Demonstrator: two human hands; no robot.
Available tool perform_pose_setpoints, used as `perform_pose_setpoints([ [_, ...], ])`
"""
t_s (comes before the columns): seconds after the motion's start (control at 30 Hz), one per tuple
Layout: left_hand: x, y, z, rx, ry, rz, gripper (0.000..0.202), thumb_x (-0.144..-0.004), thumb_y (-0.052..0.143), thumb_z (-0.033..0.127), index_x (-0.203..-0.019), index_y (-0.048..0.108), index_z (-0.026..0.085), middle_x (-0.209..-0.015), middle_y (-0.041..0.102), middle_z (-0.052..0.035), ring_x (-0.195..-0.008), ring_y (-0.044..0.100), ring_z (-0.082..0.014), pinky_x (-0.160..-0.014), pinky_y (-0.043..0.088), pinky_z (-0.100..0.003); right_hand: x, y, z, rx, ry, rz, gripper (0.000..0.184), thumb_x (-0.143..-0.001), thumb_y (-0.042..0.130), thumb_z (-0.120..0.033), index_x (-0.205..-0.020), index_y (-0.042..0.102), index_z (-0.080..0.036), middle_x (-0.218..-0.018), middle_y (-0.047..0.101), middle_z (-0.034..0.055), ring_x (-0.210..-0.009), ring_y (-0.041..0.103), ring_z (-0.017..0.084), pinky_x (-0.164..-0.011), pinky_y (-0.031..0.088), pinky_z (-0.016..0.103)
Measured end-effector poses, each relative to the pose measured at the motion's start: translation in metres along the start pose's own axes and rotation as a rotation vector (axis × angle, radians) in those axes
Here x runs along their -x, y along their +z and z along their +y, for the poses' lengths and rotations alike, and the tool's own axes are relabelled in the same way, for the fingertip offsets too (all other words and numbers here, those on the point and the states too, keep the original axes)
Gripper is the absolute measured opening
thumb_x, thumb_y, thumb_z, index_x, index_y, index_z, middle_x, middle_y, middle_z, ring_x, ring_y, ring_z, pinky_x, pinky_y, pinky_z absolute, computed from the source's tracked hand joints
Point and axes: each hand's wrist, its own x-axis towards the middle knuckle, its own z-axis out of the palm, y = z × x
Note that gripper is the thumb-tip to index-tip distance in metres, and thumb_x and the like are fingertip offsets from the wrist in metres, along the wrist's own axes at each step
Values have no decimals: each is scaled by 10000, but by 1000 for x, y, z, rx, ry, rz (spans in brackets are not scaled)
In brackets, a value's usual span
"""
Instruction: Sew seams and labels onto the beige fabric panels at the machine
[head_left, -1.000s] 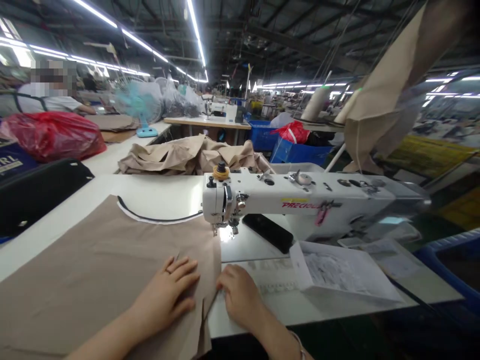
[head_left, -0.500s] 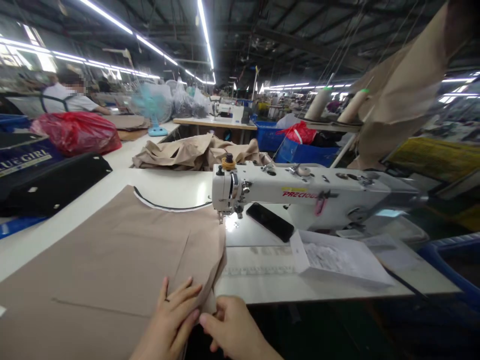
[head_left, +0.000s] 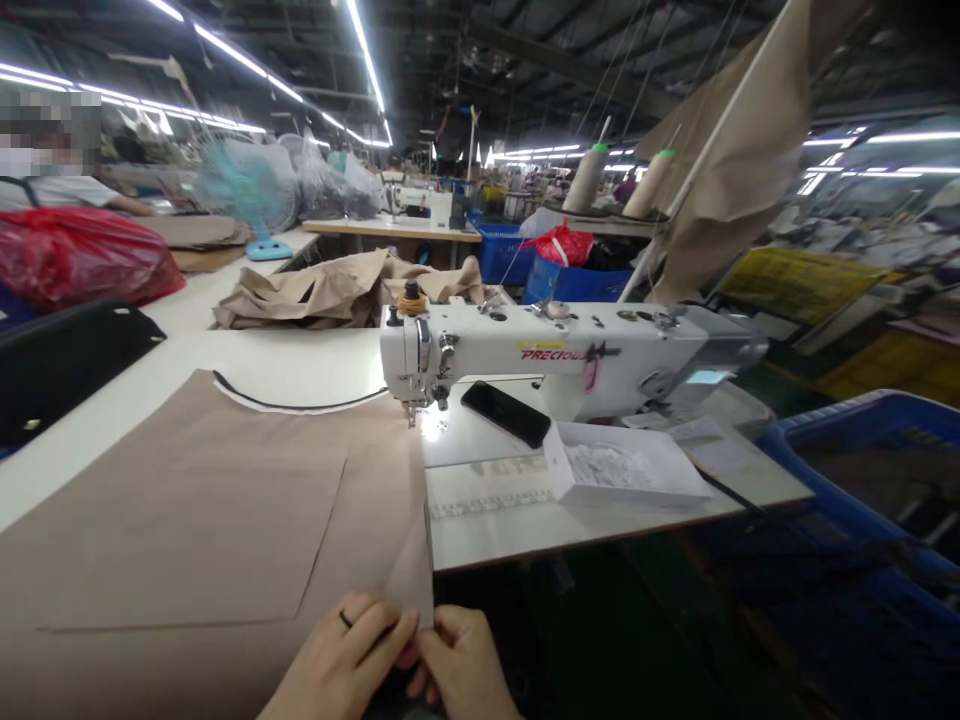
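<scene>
while at fabric, curled left hand beside curled right hand

One left hand, one right hand, one phone, one white box, two thread cones, two red bags

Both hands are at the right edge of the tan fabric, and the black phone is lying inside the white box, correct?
Not quite: the black phone is not inside the white box. The head view shows it outside, lying on the work surface next to the box. Both the left hand and right hand are at the tan fabric's right edge.
</scene>
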Motion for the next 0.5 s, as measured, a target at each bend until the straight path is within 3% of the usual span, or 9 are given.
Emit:
perform_pose_setpoints([
  [0.2,-12,-6,4,1,20,-32,301,-930,283,154,-1033,565,144,-727,600,-32,-700,541,-134,-682,476,-226,2,0,-1,-40,-20,-7,430,-667,608,-571,-592,548,-152,-518,595,31,-404,531,107,-361,365,182],
  [0.33,-15,-5,11,-39,-22,-77,314,-893,292,160,-995,588,176,-830,630,-43,-793,557,-160,-789,467,-294,2,-1,1,-75,-33,-16,455,-641,622,-599,-618,540,-152,-519,588,23,-411,533,106,-379,394,190],
  [0.5,-14,0,9,-93,45,92,339,-944,263,175,-908,600,153,-772,637,-18,-789,557,-127,-817,457,-257,4,1,-4,-149,-25,-59,484,-590,648,-616,-639,531,-149,-504,579,17,-405,524,102,-384,401,191],
])
